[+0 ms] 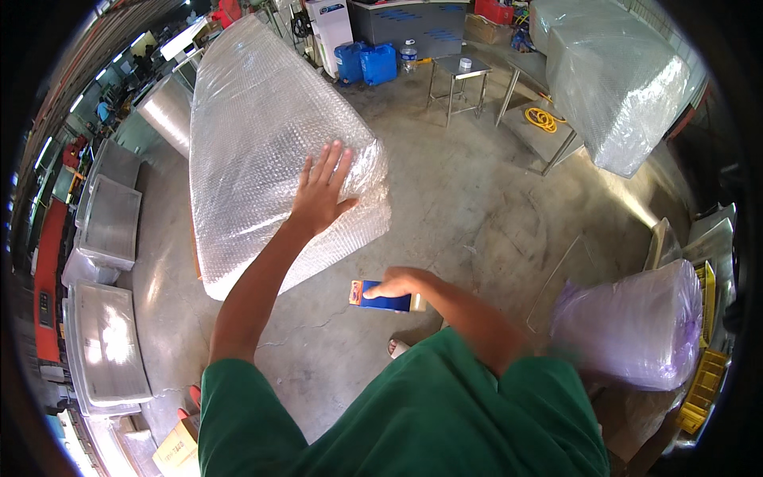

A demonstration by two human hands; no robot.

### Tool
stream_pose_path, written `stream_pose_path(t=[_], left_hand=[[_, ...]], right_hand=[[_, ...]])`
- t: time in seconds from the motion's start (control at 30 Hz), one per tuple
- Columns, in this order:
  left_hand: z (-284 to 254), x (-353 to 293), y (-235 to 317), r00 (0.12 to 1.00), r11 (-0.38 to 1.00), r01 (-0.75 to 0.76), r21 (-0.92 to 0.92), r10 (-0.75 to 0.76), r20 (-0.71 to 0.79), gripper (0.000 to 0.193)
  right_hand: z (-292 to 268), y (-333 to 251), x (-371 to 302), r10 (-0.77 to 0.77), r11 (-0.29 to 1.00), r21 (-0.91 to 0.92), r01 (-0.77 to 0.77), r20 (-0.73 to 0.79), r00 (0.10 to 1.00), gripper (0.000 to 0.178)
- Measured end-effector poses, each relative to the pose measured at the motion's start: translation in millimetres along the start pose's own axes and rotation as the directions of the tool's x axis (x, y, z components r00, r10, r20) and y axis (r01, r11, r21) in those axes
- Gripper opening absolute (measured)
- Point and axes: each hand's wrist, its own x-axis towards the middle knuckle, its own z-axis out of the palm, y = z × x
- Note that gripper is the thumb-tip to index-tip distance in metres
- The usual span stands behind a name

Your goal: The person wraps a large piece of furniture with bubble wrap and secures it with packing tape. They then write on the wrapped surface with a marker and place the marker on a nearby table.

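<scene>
a blue oblong pack (388,304) is grasped in the right hand (405,281), with one digit laid along its upper face, presumably so that it is kept level and under control. the pack is held above the concrete floor (477,199), in front of the torso and just beside the near edge of a large bubble-wrapped bundle (262,119); its patterned end is pointed to the left, and a pale part is shown at its other end. what is contained in it cannot be told. no object is gripped by the left hand (322,191), which is set palm down on the bundle near its right-hand edge with the fingers extended; by this placing the film is probably kept flat and the bundle steadied. the hands are thus kept apart, one for support and one for carrying. to the right, a purple-tinted wrapped bundle (628,326) is placed beside yellow crates (702,389). beyond, a small white item (466,63) is rested on a metal stool (457,70), by which it is presumably kept off the floor, and a yellow coil (540,119) is laid near another wrapped load (616,71).
</scene>
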Motion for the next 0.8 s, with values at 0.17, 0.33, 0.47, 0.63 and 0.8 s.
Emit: stream_pose_path(t=[0.17,0.33,0.47,0.63,0.8], left_hand=[[1.6,-29.4,2.7,0.997,0.995,0.076,-0.059,-0.077,-0.008,0.101],[27.4,-41.1,12.4,0.988,0.992,0.098,0.078,-0.087,-0.126,0.093],[24.3,-39.0,30.0,0.969,0.971,0.236,0.045,-0.231,-0.091,0.086],[53.6,-56.9,104.8,0.657,0.778,0.593,-0.207,-0.617,-0.434,0.102],[125.6,-1.6,196.4,-0.139,-0.333,0.333,-0.882,-0.943,0.304,0.102]], right_hand=[[32.3,111.2,-20.7,0.120,0.847,0.522,-0.096,-0.013,0.993,0.075],[22.8,207.3,-63.1,0.410,0.570,0.811,-0.132,-0.142,0.901,0.062],[2.6,266.9,-74.5,0.390,0.242,0.970,0.018,-0.114,0.914,0.055],[-49.6,309.0,-56.2,0.374,0.237,0.972,0.000,-0.091,0.923,0.054],[-108.5,334.5,-10.4,0.300,0.287,0.956,-0.065,-0.025,0.954,0.056]])
